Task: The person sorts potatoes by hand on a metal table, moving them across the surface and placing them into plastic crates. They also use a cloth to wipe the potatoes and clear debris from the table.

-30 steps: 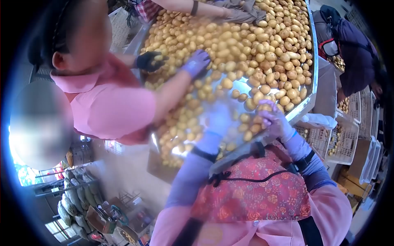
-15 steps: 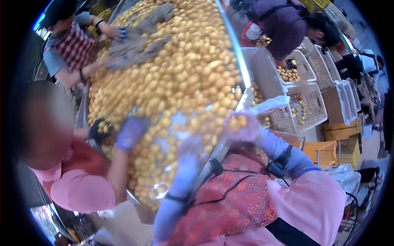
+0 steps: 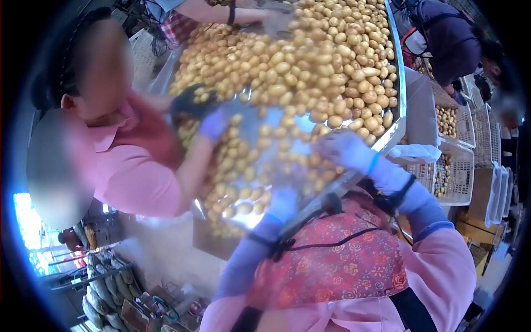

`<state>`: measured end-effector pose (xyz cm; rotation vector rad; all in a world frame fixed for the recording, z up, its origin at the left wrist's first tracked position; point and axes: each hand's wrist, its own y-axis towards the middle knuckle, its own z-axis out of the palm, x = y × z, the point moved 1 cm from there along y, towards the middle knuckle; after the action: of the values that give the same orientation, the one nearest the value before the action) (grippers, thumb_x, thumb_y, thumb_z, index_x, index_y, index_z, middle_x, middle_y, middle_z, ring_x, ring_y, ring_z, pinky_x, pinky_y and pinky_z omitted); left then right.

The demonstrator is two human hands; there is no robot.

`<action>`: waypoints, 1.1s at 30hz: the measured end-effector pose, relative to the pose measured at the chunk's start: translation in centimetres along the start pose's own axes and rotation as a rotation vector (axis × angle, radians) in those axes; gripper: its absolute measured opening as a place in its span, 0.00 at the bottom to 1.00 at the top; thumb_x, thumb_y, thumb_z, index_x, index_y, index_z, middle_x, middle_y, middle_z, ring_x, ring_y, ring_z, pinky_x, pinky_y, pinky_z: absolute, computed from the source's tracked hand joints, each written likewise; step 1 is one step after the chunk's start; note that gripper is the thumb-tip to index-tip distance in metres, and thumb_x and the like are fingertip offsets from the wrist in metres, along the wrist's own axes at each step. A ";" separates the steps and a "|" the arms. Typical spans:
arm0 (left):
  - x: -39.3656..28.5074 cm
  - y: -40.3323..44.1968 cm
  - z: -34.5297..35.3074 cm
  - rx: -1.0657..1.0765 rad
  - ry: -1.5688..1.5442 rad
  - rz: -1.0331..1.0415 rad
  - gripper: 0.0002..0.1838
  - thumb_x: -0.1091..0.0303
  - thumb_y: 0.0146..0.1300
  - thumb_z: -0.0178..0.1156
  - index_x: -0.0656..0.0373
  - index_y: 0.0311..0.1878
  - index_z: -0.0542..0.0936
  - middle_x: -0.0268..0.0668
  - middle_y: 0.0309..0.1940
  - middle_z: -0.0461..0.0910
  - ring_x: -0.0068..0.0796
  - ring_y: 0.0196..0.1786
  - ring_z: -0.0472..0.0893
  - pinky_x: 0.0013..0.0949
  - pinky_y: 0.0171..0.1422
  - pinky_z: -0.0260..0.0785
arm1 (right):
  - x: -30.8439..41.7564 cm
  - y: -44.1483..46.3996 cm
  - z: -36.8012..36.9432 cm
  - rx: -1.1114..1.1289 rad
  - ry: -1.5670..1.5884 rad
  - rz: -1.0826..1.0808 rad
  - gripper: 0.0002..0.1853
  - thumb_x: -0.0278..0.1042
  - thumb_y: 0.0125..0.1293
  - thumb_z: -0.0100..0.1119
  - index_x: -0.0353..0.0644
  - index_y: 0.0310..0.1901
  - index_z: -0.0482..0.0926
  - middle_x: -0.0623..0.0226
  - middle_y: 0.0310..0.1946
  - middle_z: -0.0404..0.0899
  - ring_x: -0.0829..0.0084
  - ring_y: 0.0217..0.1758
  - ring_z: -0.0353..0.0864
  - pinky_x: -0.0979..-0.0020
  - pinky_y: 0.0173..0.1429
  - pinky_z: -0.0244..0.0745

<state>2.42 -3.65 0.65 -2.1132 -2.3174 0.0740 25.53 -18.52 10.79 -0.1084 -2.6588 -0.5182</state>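
Observation:
Many small yellow potatoes (image 3: 282, 69) cover a metal sorting table (image 3: 402, 83), with its pale surface showing through in patches. My left hand (image 3: 287, 177), gloved and smeared by motion, is low over the potatoes near the table's front edge; its fingers are not clear. Close to the right rim, my right hand (image 3: 344, 148) wears a pale lilac glove. Its loosely bent fingers are over a few potatoes, and nothing shows held in them. Whether the fingertips touch a potato is hard to make out.
Across the table, a co-worker's dark glove (image 3: 193, 100) and purple glove (image 3: 214, 123) are among the potatoes. Another person's grey-gloved hand (image 3: 278, 22) is at the far end. White crates (image 3: 459, 174) with potatoes stand right of the rim.
The view has swung, so the table sits further right. My right hand, earlier holding potatoes at the rim, now has its fingers over the table. My left hand is still blurred over the potatoes.

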 end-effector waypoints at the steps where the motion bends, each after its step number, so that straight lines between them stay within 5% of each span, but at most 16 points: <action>1: 1.0 -1.7 -0.6 -0.052 -0.244 0.012 0.41 0.48 0.62 0.60 0.63 0.72 0.62 0.57 0.71 0.59 0.60 0.73 0.59 0.64 0.77 0.41 | 0.3 1.9 2.0 0.021 -0.097 0.064 0.09 0.36 0.65 0.57 0.46 0.43 0.83 0.61 0.40 0.84 0.56 0.44 0.81 0.59 0.49 0.76; 3: 3.0 -3.9 -1.6 -0.116 -0.369 -0.047 0.39 0.49 0.62 0.60 0.63 0.70 0.64 0.57 0.69 0.61 0.57 0.72 0.60 0.63 0.76 0.42 | -1.5 4.0 7.2 0.126 -0.158 0.276 0.10 0.37 0.62 0.58 0.47 0.42 0.83 0.61 0.41 0.83 0.58 0.42 0.81 0.58 0.48 0.75; 5: 4.0 -5.8 -2.4 -0.116 -0.138 -0.190 0.37 0.49 0.62 0.59 0.63 0.69 0.66 0.55 0.68 0.62 0.55 0.71 0.62 0.61 0.76 0.44 | -3.9 4.9 12.4 0.311 -0.074 0.577 0.12 0.37 0.58 0.59 0.51 0.43 0.82 0.62 0.45 0.81 0.60 0.42 0.81 0.56 0.48 0.75; 9: 3.0 -3.1 -1.1 -0.224 -0.150 -0.255 0.36 0.51 0.63 0.59 0.59 0.71 0.64 0.55 0.65 0.67 0.53 0.67 0.67 0.57 0.72 0.54 | -3.0 6.5 10.3 0.461 0.019 0.325 0.14 0.39 0.60 0.61 0.51 0.48 0.79 0.59 0.41 0.79 0.57 0.44 0.81 0.57 0.50 0.75; 12: 2.6 1.7 -3.0 -0.254 -0.179 -0.086 0.36 0.54 0.64 0.59 0.57 0.72 0.62 0.55 0.62 0.71 0.54 0.60 0.74 0.52 0.65 0.66 | -3.5 5.2 8.7 0.064 0.949 0.479 0.12 0.37 0.60 0.61 0.44 0.43 0.78 0.65 0.38 0.77 0.64 0.43 0.80 0.60 0.51 0.75; 14: 3.2 5.4 -3.1 -0.207 -0.240 -0.222 0.32 0.57 0.64 0.58 0.58 0.70 0.66 0.55 0.60 0.72 0.53 0.54 0.78 0.51 0.57 0.71 | -3.2 3.6 8.4 -0.167 1.538 0.669 0.10 0.35 0.62 0.59 0.40 0.41 0.75 0.68 0.37 0.75 0.70 0.42 0.78 0.67 0.49 0.75; 17: 6.9 11.5 1.5 -0.197 -0.573 -0.310 0.24 0.60 0.64 0.58 0.60 0.61 0.74 0.56 0.58 0.74 0.51 0.49 0.80 0.50 0.52 0.74 | -2.5 2.1 6.4 -0.087 1.907 0.585 0.07 0.33 0.65 0.54 0.40 0.41 0.75 0.66 0.37 0.76 0.72 0.41 0.77 0.71 0.47 0.74; 18: 7.6 13.2 2.0 -0.173 -0.600 -0.319 0.24 0.60 0.64 0.58 0.60 0.61 0.74 0.55 0.57 0.74 0.51 0.50 0.79 0.49 0.52 0.74 | -3.7 0.5 7.8 -0.073 1.682 0.381 0.11 0.38 0.71 0.51 0.39 0.44 0.76 0.66 0.38 0.76 0.74 0.39 0.76 0.74 0.45 0.74; 21: 8.7 16.0 1.0 -0.063 -0.504 -0.293 0.23 0.61 0.64 0.58 0.59 0.60 0.74 0.52 0.55 0.74 0.49 0.51 0.78 0.48 0.53 0.72 | -0.5 -1.7 3.2 -0.013 1.612 0.750 0.17 0.45 0.72 0.52 0.37 0.49 0.77 0.66 0.38 0.75 0.75 0.37 0.76 0.76 0.40 0.73; 22: 8.9 16.1 0.6 -0.050 -0.501 -0.282 0.23 0.61 0.64 0.58 0.58 0.60 0.74 0.51 0.54 0.74 0.49 0.52 0.77 0.48 0.54 0.72 | -0.8 -3.2 3.2 -0.001 1.631 0.666 0.23 0.51 0.73 0.53 0.38 0.56 0.75 0.67 0.38 0.75 0.76 0.36 0.76 0.78 0.37 0.73; 25: 7.7 14.6 -1.6 -0.073 -0.551 -0.277 0.22 0.62 0.63 0.59 0.57 0.59 0.74 0.49 0.52 0.74 0.48 0.53 0.76 0.47 0.55 0.70 | 1.8 -5.6 0.6 -0.116 1.648 0.926 0.23 0.51 0.74 0.50 0.41 0.60 0.72 0.69 0.42 0.75 0.78 0.35 0.77 0.79 0.37 0.74; 27: 3.9 13.7 -3.2 -0.151 -0.660 -0.219 0.21 0.63 0.63 0.59 0.57 0.59 0.74 0.47 0.51 0.74 0.47 0.54 0.75 0.46 0.56 0.69 | 2.4 -7.1 1.7 -0.221 1.508 0.939 0.28 0.59 0.73 0.47 0.47 0.64 0.70 0.71 0.41 0.79 0.83 0.32 0.76 0.82 0.34 0.71; 29: -2.3 13.3 -4.8 -0.177 -0.718 -0.031 0.20 0.64 0.63 0.59 0.56 0.58 0.74 0.45 0.49 0.74 0.46 0.55 0.74 0.45 0.57 0.68 | 3.4 -6.3 0.1 -0.270 1.752 1.227 0.32 0.62 0.72 0.46 0.48 0.67 0.67 0.71 0.45 0.80 0.82 0.34 0.78 0.81 0.36 0.74; 30: -5.4 13.1 -6.3 -0.176 -0.681 0.116 0.20 0.64 0.63 0.59 0.56 0.58 0.74 0.44 0.48 0.74 0.46 0.56 0.74 0.45 0.58 0.68 | 2.9 -7.6 1.3 -0.353 1.885 1.065 0.31 0.60 0.72 0.49 0.47 0.68 0.67 0.69 0.49 0.80 0.79 0.37 0.81 0.79 0.39 0.78; 32: -9.7 12.6 -12.2 -0.261 -0.620 0.439 0.22 0.64 0.61 0.61 0.54 0.59 0.74 0.41 0.50 0.74 0.43 0.57 0.73 0.44 0.58 0.68 | 3.2 -7.8 -0.3 -0.420 1.154 0.617 0.28 0.55 0.72 0.50 0.46 0.65 0.69 0.68 0.48 0.80 0.78 0.38 0.81 0.79 0.39 0.78; 33: -9.4 12.3 -11.6 -0.296 -0.504 0.463 0.23 0.63 0.60 0.62 0.54 0.59 0.73 0.40 0.51 0.74 0.43 0.58 0.73 0.45 0.59 0.67 | 2.5 -8.8 -0.7 -0.353 1.195 0.637 0.24 0.51 0.72 0.52 0.44 0.62 0.71 0.68 0.46 0.80 0.77 0.39 0.81 0.78 0.40 0.78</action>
<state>15.90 -11.53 12.03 -3.0553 -2.0892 0.3148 22.12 -26.96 9.43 -0.5326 -1.2595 -0.5655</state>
